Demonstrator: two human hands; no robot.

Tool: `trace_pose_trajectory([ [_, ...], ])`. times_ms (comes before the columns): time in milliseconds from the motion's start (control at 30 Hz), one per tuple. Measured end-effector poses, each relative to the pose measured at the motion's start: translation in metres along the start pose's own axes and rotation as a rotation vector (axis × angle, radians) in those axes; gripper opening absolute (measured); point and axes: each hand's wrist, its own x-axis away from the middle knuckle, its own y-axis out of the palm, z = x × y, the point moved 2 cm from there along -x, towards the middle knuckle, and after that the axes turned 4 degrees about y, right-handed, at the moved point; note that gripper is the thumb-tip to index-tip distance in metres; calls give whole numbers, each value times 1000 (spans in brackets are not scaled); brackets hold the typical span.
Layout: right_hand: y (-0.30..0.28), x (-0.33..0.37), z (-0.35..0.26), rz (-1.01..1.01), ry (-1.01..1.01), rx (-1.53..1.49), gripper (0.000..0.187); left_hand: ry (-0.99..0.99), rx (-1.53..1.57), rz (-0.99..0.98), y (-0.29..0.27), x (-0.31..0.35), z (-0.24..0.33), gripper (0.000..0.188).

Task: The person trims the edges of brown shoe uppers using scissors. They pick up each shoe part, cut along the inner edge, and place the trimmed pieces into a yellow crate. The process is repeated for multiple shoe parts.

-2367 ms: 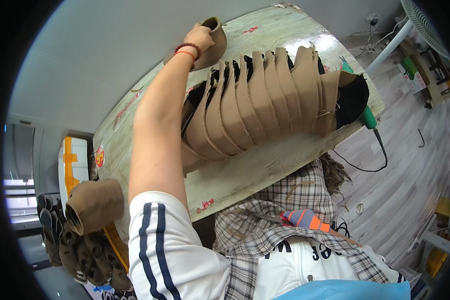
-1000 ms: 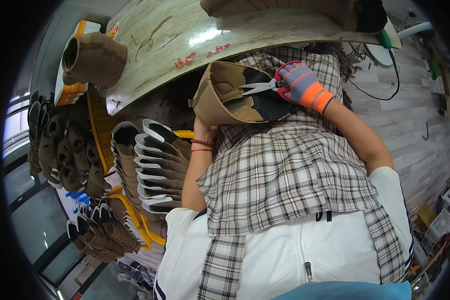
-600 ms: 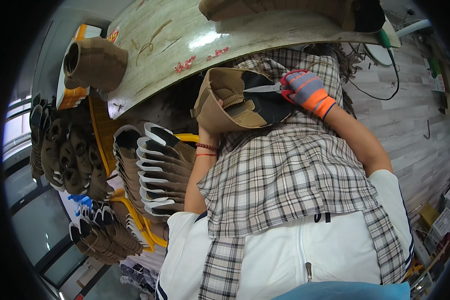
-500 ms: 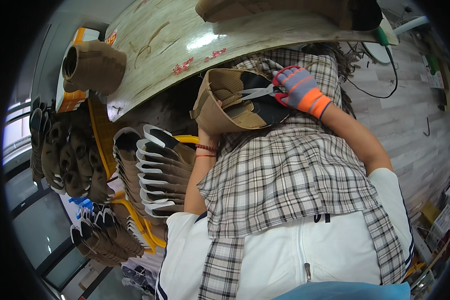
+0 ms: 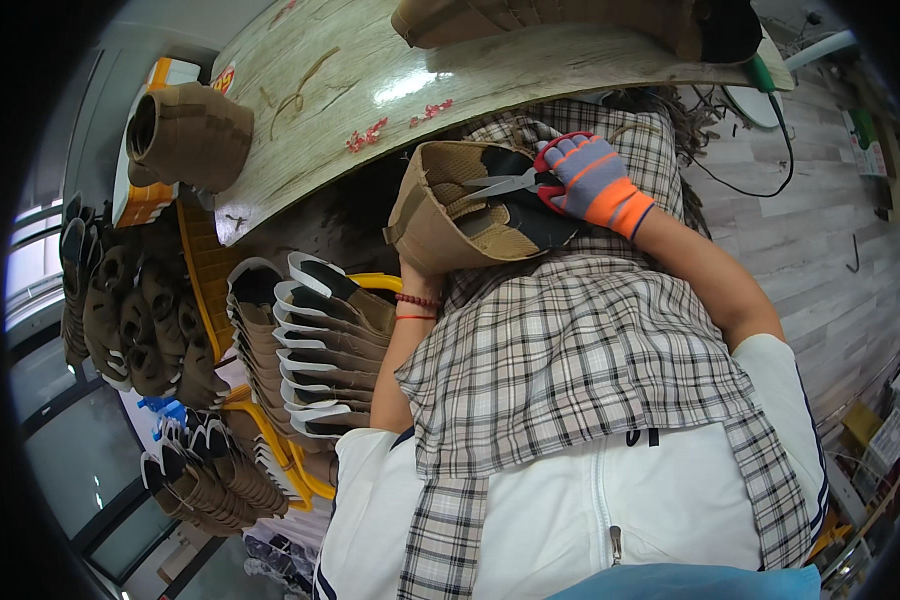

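Note:
A brown shoe upper [image 5: 435, 232] with a tan mesh lining and black inside panels sits over my lap, its opening toward me. My left hand [image 5: 422, 264] grips its left side from beneath; most of the fingers are hidden behind the upper. My right hand [image 5: 592, 180], in a grey and orange glove, is closed around the red handles of a pair of scissors [image 5: 510, 184]. The scissors' metal blades point left, into the opening of the upper. Whether the blades touch the lining cannot be made out.
A wood-patterned table [image 5: 320, 110] stands in front, with a brown shoe upper [image 5: 195, 135] at its left corner and brown footwear [image 5: 570, 25] at its far edge. Stacked uppers [image 5: 330, 345] rest on a yellow rack [image 5: 290, 450] at left. A green-handled tool [image 5: 763, 75] trails a black cord.
The scissors and my right hand have shifted slightly left, the blades reaching further over the lining. The shoe upper has tilted and dropped a little with my left hand.

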Motion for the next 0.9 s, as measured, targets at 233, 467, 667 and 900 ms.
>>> trace_pose_trajectory([
  [233, 8, 15, 36, -97, -14, 1, 30, 236, -365, -24, 15, 2, -1, 37],
  [467, 10, 0, 22, 9, -147, 214, 36, 107, -135, -37, 3, -5, 3, 34],
  [667, 3, 8, 34, 6, -49, 100, 34, 264, -500, -84, -39, -23, 7, 34],
  [900, -28, 27, -14, -517, 326, -390, 45, -99, -490, 16, 4, 20, 47, 37],
])
